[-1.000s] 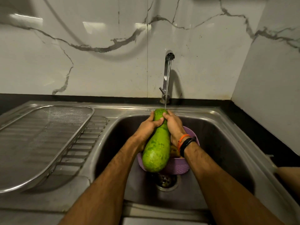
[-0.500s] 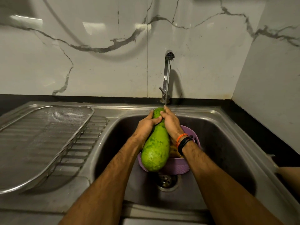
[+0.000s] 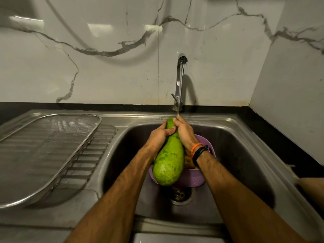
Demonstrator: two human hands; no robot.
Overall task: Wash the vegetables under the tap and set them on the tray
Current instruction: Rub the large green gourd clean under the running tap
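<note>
Bottle gourd (image 3: 169, 160) now sits slightly higher vs. the frames a sec. ago: its narrow neck has come up to meet the water stream from the tap (image 3: 180, 79), which lands right at the fingers. Left hand (image 3: 160, 135) wraps the neck, fingers curled around it from the left; right hand (image 3: 185, 132) grips the neck tip from the right, fingers closed over the top. Gourd hangs tilted, fat end nearest the person, below and behind both sets of fingers, over the sink (image 3: 245, 137) basin. Judgement: rinse step in progress, neck end being washed; body likely needs wetting next. Containers: purple basket (image 3: 206, 142) sits in the sink under the right wrist, holding at least one yellowish-brown item, type cannot be told. Mesh tray (image 3: 52, 155) lies on the drainboard well left of the fingers; no veg. visible on it yet.
</note>
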